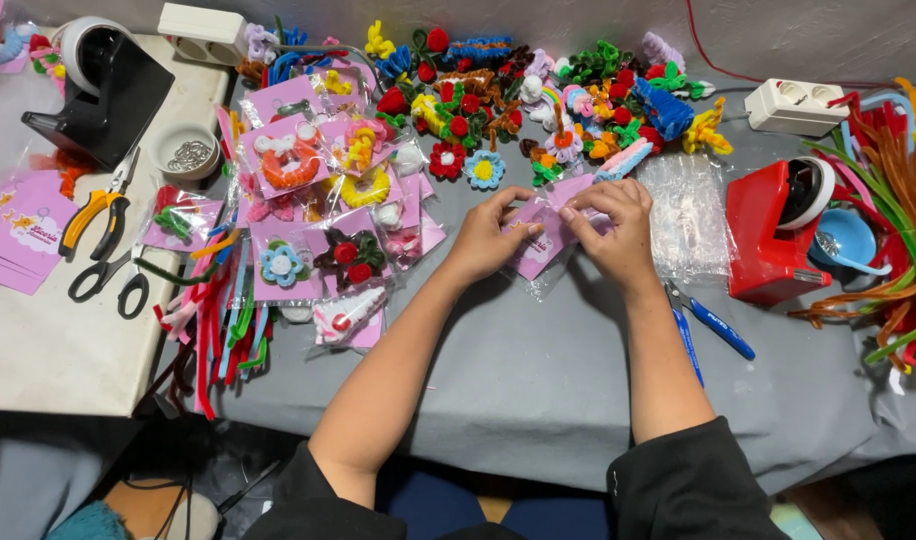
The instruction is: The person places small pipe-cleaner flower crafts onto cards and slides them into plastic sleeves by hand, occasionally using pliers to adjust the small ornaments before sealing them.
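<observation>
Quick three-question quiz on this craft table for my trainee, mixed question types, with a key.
1. True or false: both hands grip the pink paper card in its clear plastic sleeve.
2. Which tool lies just right of the right hand? A) blue-handled pliers B) yellow-handled pliers C) black scissors
3. What colour is the tape dispenser on the right of the grey cloth-covered table?

Key:
1. True; the left hand pinches it too.
2. A, blue-handled pliers.
3. Red; the red tape dispenser.
</observation>
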